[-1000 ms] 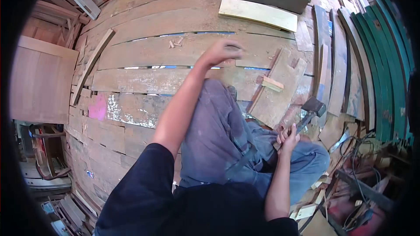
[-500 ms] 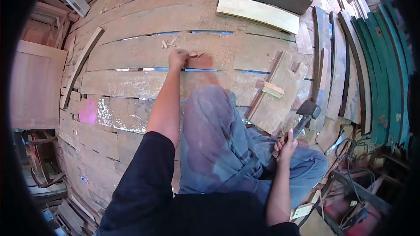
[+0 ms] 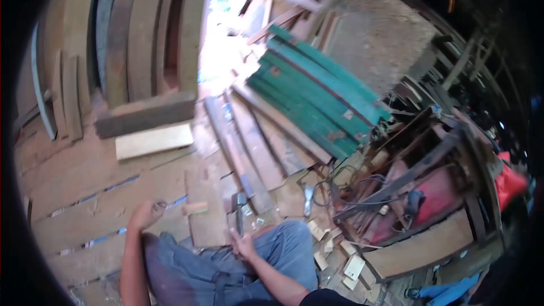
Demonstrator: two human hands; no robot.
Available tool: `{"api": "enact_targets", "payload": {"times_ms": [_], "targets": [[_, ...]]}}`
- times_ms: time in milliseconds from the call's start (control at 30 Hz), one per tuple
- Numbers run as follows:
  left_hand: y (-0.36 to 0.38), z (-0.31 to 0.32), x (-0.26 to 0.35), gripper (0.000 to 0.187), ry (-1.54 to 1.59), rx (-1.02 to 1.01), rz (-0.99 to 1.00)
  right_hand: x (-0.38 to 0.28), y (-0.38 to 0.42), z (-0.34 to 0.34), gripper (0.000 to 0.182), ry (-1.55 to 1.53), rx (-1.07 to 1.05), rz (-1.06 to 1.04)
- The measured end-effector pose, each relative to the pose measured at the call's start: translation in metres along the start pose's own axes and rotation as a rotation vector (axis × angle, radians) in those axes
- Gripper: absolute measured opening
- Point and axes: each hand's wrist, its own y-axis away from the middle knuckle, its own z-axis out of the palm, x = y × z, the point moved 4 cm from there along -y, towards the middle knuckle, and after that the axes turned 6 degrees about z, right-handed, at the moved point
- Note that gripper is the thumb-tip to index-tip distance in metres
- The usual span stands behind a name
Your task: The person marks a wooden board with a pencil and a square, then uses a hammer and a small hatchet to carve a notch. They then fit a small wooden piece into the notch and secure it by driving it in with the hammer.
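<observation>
Left hand [image 3: 146, 213], apparently closed on a small wooden piece, rests on the plank floor [image 3: 79, 187]; right hand [image 3: 243, 243] grips a hammer [image 3: 238, 211] at its twelve o'clock, mid-work.

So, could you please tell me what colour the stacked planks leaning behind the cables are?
The stacked planks are painted green, as the head view shows.

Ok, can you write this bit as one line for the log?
left hand: on plank floor, closed on something small | right hand: holds hammer by handle, over knee | green planks: stacked behind
</observation>
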Motion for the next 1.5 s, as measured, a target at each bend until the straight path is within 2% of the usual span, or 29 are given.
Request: {"api": "enact_targets", "payload": {"times_ms": [67,133,233,333,433,633,767,833,900,1033,1133,1233,1367,1433,1500], "targets": [[-0.032,0.04,0.033,0.033,-0.248,-0.166,0.119,0.01,-0.005,0.0,0.048,-0.05,-0.027,0.013],[-0.056,0.088,0.051,0.032,-0.354,-0.147,0.257,0.01,-0.004,0.0,0.047,-0.077,-0.029,0.021],[-0.048,0.137,0.075,0.031,-0.64,0.194,0.508,0.016,-0.005,0.0,0.045,-0.096,-0.06,0.037],[-0.045,0.181,0.025,0.034,-0.743,0.228,0.533,0.011,0.007,-0.002,0.045,-0.16,-0.099,0.066],[-0.064,0.189,-0.001,0.034,-0.506,0.006,0.35,0.016,0.006,-0.006,0.046,-0.244,-0.121,0.076],[-0.048,0.184,-0.003,0.034,-0.68,0.192,0.426,0.023,-0.013,-0.007,0.045,-0.368,-0.114,0.125],[-0.061,0.191,-0.014,0.04,-0.579,0.193,0.421,0.019,-0.012,-0.011,0.044,-0.491,-0.101,0.181],[-0.054,0.182,0.007,0.048,-0.544,0.186,0.437,0.019,-0.014,-0.011,0.041,-0.556,-0.12,0.214],[-0.048,0.17,0.032,0.049,-0.488,0.196,0.423,0.02,-0.016,-0.012,0.041,-0.565,-0.127,0.202],[-0.051,0.172,0.031,0.049,-0.374,0.235,0.419,0.021,-0.016,-0.012,0.042,-0.552,-0.181,0.19],[-0.051,0.173,0.03,0.046,-0.359,0.276,0.477,0.019,-0.015,-0.008,0.043,-0.517,-0.187,0.183],[-0.048,0.171,0.032,0.041,-0.382,0.26,0.419,0.02,-0.015,-0.009,0.044,-0.481,-0.194,0.192],[-0.052,0.176,0.026,0.031,-0.451,0.32,0.55,0.024,-0.019,-0.009,0.045,-0.447,-0.219,0.178],[-0.052,0.177,0.023,0.028,-0.463,0.316,0.579,0.029,-0.027,-0.01,0.045,-0.427,-0.168,0.177],[-0.05,0.172,0.012,0.028,-0.495,0.331,0.412,0.035,-0.029,-0.017,0.045,-0.34,-0.094,0.147]]}}
